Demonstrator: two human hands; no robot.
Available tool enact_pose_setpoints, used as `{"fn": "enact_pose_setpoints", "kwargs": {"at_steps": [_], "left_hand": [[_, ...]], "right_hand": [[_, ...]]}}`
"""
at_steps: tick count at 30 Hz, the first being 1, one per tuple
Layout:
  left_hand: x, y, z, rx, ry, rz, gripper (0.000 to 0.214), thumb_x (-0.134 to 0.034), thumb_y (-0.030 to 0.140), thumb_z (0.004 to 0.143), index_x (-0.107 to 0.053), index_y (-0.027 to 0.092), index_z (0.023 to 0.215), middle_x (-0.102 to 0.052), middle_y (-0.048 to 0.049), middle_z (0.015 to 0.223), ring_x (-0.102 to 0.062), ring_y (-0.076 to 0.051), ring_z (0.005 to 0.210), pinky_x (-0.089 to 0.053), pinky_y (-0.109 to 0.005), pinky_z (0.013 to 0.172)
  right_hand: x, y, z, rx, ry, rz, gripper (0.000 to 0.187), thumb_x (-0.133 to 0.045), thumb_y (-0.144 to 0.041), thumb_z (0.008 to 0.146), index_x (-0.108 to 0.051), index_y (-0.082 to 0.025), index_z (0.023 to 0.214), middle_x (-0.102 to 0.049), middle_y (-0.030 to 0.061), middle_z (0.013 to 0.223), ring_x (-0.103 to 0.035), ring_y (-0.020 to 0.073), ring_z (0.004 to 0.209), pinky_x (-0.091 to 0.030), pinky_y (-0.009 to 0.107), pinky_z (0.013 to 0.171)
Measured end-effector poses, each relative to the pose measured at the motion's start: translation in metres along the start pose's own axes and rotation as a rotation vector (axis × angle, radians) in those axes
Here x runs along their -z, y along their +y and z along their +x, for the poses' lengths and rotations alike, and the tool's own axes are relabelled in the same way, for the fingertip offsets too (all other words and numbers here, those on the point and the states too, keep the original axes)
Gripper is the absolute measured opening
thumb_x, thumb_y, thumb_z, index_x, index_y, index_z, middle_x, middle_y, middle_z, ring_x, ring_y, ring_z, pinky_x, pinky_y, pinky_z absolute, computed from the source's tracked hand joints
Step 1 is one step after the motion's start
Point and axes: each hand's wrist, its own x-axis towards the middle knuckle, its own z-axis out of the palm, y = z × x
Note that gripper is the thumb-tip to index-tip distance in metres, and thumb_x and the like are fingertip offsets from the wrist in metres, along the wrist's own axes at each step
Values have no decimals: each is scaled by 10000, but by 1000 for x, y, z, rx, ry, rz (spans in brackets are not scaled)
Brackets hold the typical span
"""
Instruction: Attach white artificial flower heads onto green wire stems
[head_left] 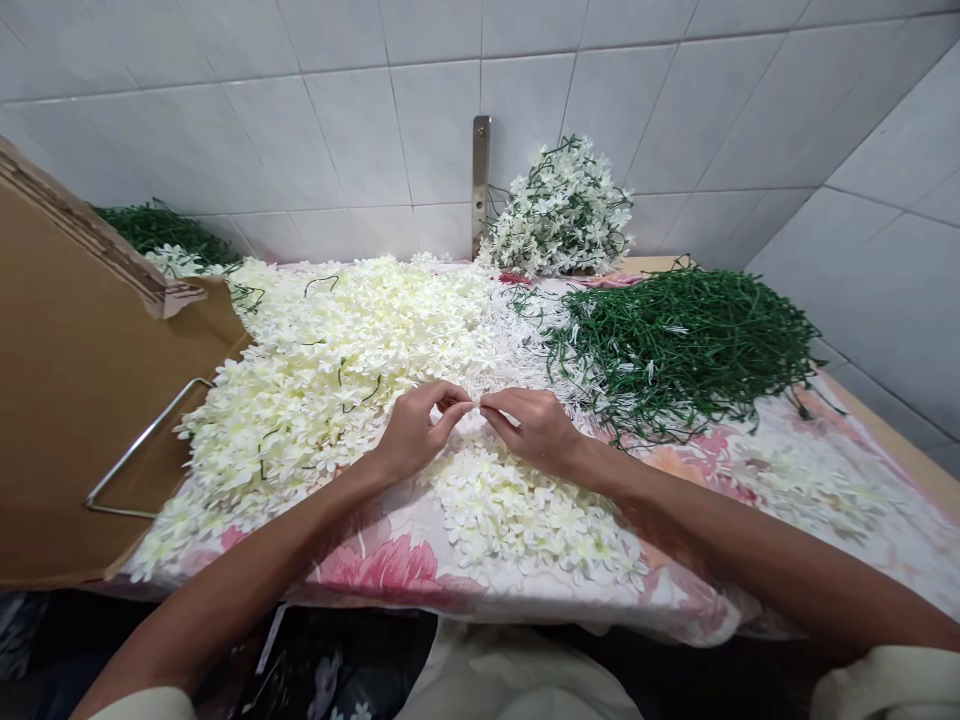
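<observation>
My left hand (420, 428) and my right hand (534, 428) meet at the middle of the table, fingertips pinched together on a small white artificial flower piece (475, 406). Both hands are closed in a pinch. Under and in front of them lies a small heap of white flower heads (525, 520). A much larger pile of cream-white flower heads (337, 360) spreads to the left and behind. A heap of green plastic stems (682, 345) lies to the right of my right hand.
A floral pink cloth (750, 480) covers the table. A brown cardboard box flap (67, 400) with a metal wire handle (135, 450) stands at the left. A bunch of assembled white flowers (562, 210) leans on the tiled wall behind. More green stems (157, 228) lie at the back left.
</observation>
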Motion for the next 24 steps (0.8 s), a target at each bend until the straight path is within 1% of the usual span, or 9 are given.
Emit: {"fn": "enact_pose_setpoints", "kwargs": {"at_steps": [4,7,9,11,13,15,19,22,24], "left_hand": [[-3,1,-1,-5,-16,-4,99,-586,232,864,-621,170,796,-671,-8,729,-597,-117,644,-487,-219,624],[-5,3,-2,52,-22,-51,116,-576,233,859,-619,170,772,-664,-6,704,-593,-121,632,-483,-220,603],[-5,5,-3,102,-24,-73,119,-580,247,855,-626,172,776,-666,-9,711,-600,-125,639,-470,-214,569],[-4,6,-2,131,-30,-91,117,-580,258,858,-639,175,798,-673,-12,730,-611,-129,649,-455,-204,531],[-3,6,-2,127,-42,-94,118,-569,255,868,-647,180,822,-679,-12,744,-620,-131,654,-444,-200,511],[-3,6,-2,79,-52,-46,109,-564,240,871,-647,183,829,-685,-15,757,-624,-135,670,-457,-213,550],[-7,3,-5,-29,-40,76,94,-546,212,876,-619,178,828,-690,-20,781,-622,-141,692,-477,-256,671],[-8,2,-6,-6,-41,66,103,-515,215,895,-598,176,846,-680,-17,774,-613,-133,676,-471,-244,648],[-7,2,-6,21,-35,53,102,-514,219,898,-592,175,851,-673,-14,769,-609,-129,674,-466,-235,634]], "right_hand": [[0,-2,-2,45,-13,-120,245,-475,-190,941,-660,-134,792,-700,49,646,-606,123,533,-426,234,512],[2,-4,-3,94,-31,-228,255,-480,-177,939,-662,-140,764,-691,48,628,-595,127,540,-409,249,524],[4,-5,-2,103,-44,-275,248,-493,-177,934,-661,-152,753,-689,50,633,-598,135,561,-405,262,539],[5,-5,-2,71,-59,-267,264,-489,-180,934,-651,-160,727,-681,52,630,-593,139,565,-400,269,540],[5,-3,-1,24,-70,-224,284,-472,-173,937,-641,-162,709,-669,51,618,-585,140,556,-396,270,535],[4,-1,0,5,-77,-199,280,-465,-161,934,-640,-160,716,-664,51,611,-582,140,551,-393,269,534],[3,-1,0,24,-90,-204,247,-464,-141,915,-646,-149,748,-663,45,591,-577,138,527,-379,262,518],[2,-4,-1,-12,-104,-140,204,-459,-115,886,-644,-141,803,-680,45,623,-590,132,526,-384,244,509],[2,-5,-1,-63,-101,-85,157,-480,-129,867,-632,-131,830,-685,54,642,-598,138,524,-390,241,498]]}}
